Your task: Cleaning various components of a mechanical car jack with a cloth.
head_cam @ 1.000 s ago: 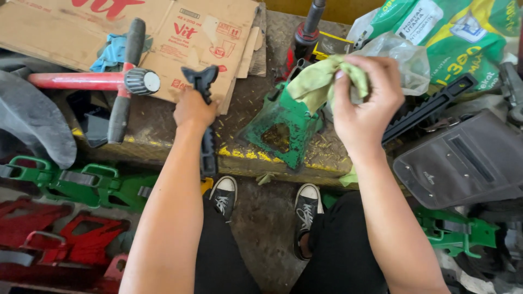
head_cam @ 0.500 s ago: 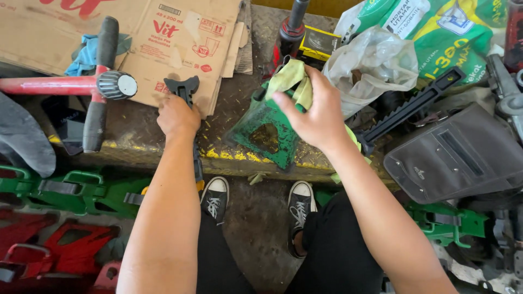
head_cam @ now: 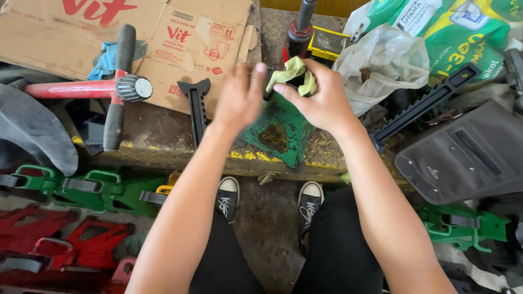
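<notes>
Two hands meet over a green metal part [head_cam: 280, 128] that stands on the worn edge of a metal bench [head_cam: 158, 136]. The right hand [head_cam: 321, 100] presses a yellow-green cloth [head_cam: 294, 71] onto the top of that part, thumb and fingers closed around the crumpled cloth. The left hand [head_cam: 239, 100] is just beside it, fingers curled toward the same spot; blur keeps me from telling whether it grips the part or only rests against it.

Below both hands the green part widens into a flat plate with a rusty patch in its middle, and its lower edge hangs at the bench's yellow-striped rim. To the left of the left hand lies a black toothed bar [head_cam: 197, 106] with a forked end, apart from the fingers. Farther left a red tube with a black-gripped cross handle [head_cam: 117, 87] lies across the bench, partly on flattened cardboard [head_cam: 180, 38], with a blue rag [head_cam: 106, 57] behind it.

Beyond the right hand a clear plastic bag [head_cam: 381, 62] slumps against green sacks [head_cam: 457, 32], and a second black toothed bar [head_cam: 422, 106] slants away to the right. A dark grey pouch [head_cam: 463, 155] sits further right. Under the forearms are two black sneakers [head_cam: 229, 196] on the floor, with green brackets [head_cam: 87, 185] and red brackets [head_cam: 60, 239] stacked to the left.
</notes>
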